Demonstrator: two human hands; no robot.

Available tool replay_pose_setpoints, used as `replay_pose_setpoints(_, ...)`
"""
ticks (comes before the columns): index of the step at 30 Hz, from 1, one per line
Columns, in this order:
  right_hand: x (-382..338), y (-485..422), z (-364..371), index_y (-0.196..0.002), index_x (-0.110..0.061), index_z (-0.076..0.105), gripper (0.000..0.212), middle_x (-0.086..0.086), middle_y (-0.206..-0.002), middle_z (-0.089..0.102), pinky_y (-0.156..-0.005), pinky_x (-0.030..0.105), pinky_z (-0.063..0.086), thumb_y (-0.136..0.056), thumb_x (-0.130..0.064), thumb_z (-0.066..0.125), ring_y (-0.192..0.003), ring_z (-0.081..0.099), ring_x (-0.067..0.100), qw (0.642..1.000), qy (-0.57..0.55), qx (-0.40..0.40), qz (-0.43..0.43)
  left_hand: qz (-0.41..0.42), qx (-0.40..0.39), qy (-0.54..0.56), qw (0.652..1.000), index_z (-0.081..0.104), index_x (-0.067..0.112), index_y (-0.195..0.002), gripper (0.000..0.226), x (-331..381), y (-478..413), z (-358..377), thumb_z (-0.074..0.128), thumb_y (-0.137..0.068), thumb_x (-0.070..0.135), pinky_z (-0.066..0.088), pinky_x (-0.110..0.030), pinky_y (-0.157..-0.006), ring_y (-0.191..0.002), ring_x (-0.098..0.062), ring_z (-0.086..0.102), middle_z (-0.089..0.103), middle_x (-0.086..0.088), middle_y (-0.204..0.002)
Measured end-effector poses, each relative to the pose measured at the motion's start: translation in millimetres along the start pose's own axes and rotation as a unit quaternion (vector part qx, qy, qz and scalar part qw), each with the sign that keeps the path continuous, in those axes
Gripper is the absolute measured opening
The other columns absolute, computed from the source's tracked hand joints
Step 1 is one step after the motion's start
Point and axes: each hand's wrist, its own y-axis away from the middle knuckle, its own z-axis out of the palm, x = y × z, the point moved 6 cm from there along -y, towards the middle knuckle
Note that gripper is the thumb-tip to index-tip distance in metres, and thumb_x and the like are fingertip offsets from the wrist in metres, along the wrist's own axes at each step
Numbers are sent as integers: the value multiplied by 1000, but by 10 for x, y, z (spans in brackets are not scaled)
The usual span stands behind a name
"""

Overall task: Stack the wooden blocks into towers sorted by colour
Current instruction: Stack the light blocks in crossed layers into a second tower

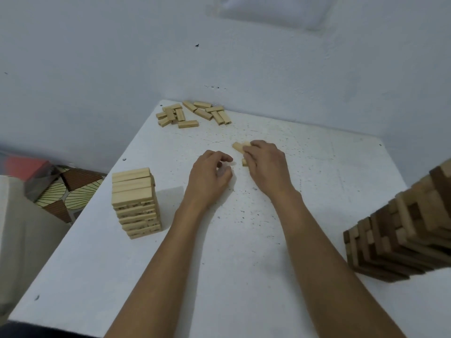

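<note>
The right hand (264, 164) lies near the middle of the white bench (244, 289). Its fingers are curled over a few pale blocks (239, 147) and grip them from above. How many blocks are under the palm I cannot tell, because the hand hides most of them. I judge that the hand gathers them side by side so that they can go together, as one layer, onto the pale tower (134, 203).

The left hand (211, 172) rests just beside the right one, with its fingers bent inward. A small pale end shows near the fingertips, but whether this hand holds anything is not clear.

The pale tower stands at the left, close to the left edge of the bench — a careless push from the right side could send it over. The brown and tan tower (402, 228) stands at the right and is partly out of view. It appears to lean, though the wide lens may cause this.

The loose pile (192, 113) of more pale pieces lies at the far edge, against the wall. Between the two towers there is wide room for both forearms — the way from the hands to the pale tower is short and nothing stands in it.
</note>
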Motion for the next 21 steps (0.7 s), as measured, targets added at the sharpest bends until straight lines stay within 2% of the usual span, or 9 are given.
replay_pose_setpoints(5,-187,539,-214,-106,-10,74,20,4,-110,67,-76,39,50,-97,-17,57,-98,55,28,999,-51,3,-14,19,-13,-5,1000,65,16,-120,35,53,150,2,61,-85,13,45,-35,-97,-111,-20,55,57,-4,-124)
replay_pose_setpoints(8,-271,824,-310,-102,-10,74,16,3,-105,68,-73,37,50,-95,-13,59,-95,55,27,996,-80,2,-37,35,-51,-55,997,61,24,-128,43,149,381,67,59,-84,22,39,-38,-104,-122,-16,49,55,4,-135)
replay_pose_setpoints(12,-309,1066,-401,-99,-11,73,13,1,-101,70,-76,33,48,-94,-12,62,-91,56,24,994,-103,-6,-45,60,-134,-50,988,57,26,-133,53,260,661,66,60,-81,39,35,-38,-108,-125,-12,46,53,10,-138)
replay_pose_setpoints(14,-299,1142,-456,-104,-11,73,16,0,-105,71,-81,29,46,-95,-11,59,-93,58,22,991,-126,-9,-42,70,-161,-59,983,53,26,-138,64,310,767,61,60,-78,46,33,-37,-110,-127,-10,43,49,11,-141)
replay_pose_setpoints(16,-252,1209,-498,-117,-12,69,26,1,-118,68,-89,30,46,-95,-12,55,-103,56,23,990,-135,-18,-17,61,-169,-66,981,51,24,-140,70,342,810,67,59,-76,50,32,-37,-111,-129,-11,42,46,9,-143)
replay_pose_setpoints(19,-166,1284,-504,-133,-16,59,42,0,-134,58,-96,31,43,-90,-13,57,-116,45,23,990,-128,-58,29,54,-176,-66,981,53,20,-138,69,361,789,85,65,-77,50,36,-38,-110,-125,-16,48,48,4,-143)
replay_pose_setpoints(21,-179,1291,-495,-135,-18,57,46,-2,-135,57,-96,29,41,-90,-14,58,-116,43,22,988,-128,-81,28,56,-182,-64,980,55,17,-137,64,368,757,86,72,-81,42,39,-31,-106,-119,-16,54,50,1,-142)
